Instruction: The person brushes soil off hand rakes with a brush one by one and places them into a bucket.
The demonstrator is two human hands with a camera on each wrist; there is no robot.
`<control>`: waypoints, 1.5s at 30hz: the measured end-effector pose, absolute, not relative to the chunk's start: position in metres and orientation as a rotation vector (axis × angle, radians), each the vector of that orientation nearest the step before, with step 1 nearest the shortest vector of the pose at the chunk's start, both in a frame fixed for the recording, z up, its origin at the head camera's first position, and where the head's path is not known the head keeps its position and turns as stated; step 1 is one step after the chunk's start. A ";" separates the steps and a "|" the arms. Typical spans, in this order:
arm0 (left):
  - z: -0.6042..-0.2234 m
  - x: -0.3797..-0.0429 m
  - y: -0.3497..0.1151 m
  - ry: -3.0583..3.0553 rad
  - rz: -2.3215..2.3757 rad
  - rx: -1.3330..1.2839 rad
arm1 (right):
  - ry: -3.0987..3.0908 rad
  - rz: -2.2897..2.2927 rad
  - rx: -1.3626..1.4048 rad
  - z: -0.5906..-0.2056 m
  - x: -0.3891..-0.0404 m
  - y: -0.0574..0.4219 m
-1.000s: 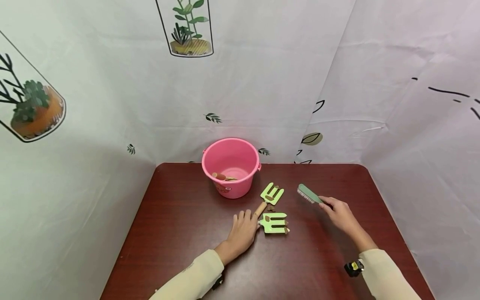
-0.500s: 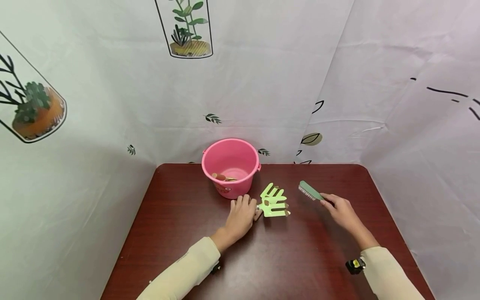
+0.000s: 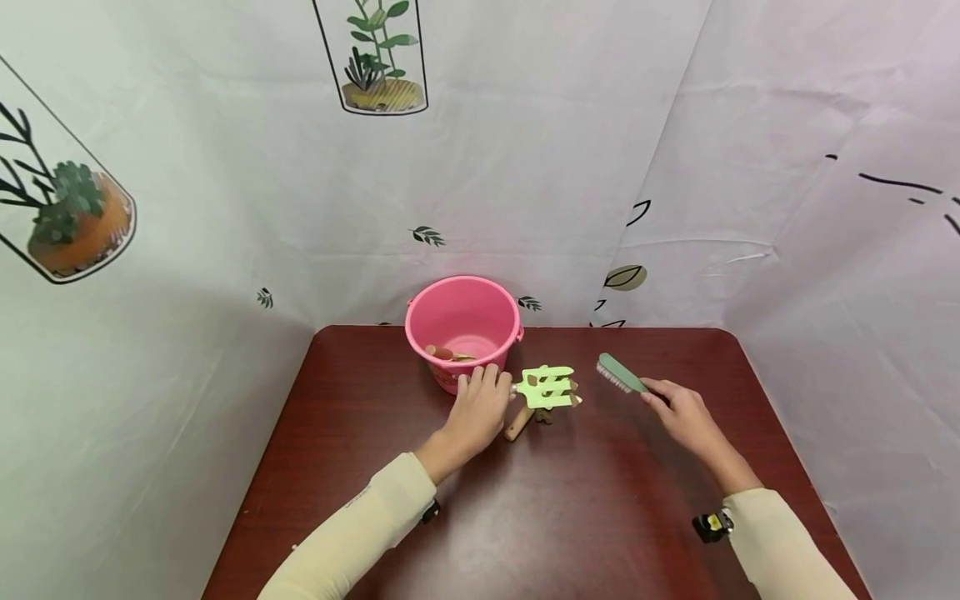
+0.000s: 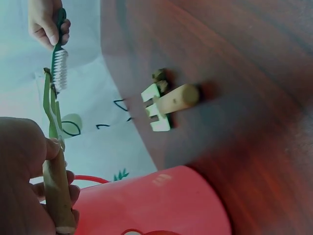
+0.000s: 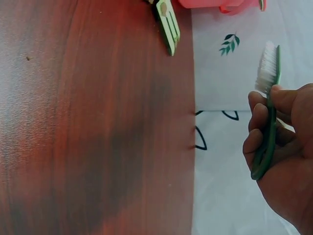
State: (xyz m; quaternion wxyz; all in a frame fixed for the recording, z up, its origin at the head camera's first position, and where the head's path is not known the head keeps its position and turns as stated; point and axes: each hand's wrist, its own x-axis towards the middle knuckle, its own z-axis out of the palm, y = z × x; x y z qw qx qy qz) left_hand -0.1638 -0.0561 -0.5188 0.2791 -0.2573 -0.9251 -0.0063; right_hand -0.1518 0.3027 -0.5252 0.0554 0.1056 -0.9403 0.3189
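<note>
In the head view my left hand (image 3: 476,412) grips a light green garden fork (image 3: 547,398) by its wooden handle, which shows in the left wrist view (image 4: 58,193). Brown dirt sticks to its tines. A second garden fork lies on the table under it; its wooden handle (image 3: 519,425) points toward me, and its green head (image 4: 156,107) appears in the left wrist view. My right hand (image 3: 682,419) holds a green brush (image 3: 621,372) by the handle, white bristles apart from the held fork in the head view. The right wrist view shows fingers curled around the brush handle (image 5: 268,137).
A pink bucket (image 3: 427,325) stands at the back of the dark red table (image 3: 585,500), just beyond my left hand. Inside it lies a small tool with a reddish handle (image 3: 441,353). Brown clumps (image 3: 543,417) lie beside the second fork. A white printed cloth (image 3: 525,192) hangs behind.
My left hand has lifted the upper fork and carried it away from me, over the second fork and near the bucket. The brush in my right hand has shifted slightly farther away.
</note>
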 end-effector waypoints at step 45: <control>-0.458 -0.193 -0.034 -2.495 0.097 -0.544 | -2.544 0.752 0.576 -0.455 -0.158 0.217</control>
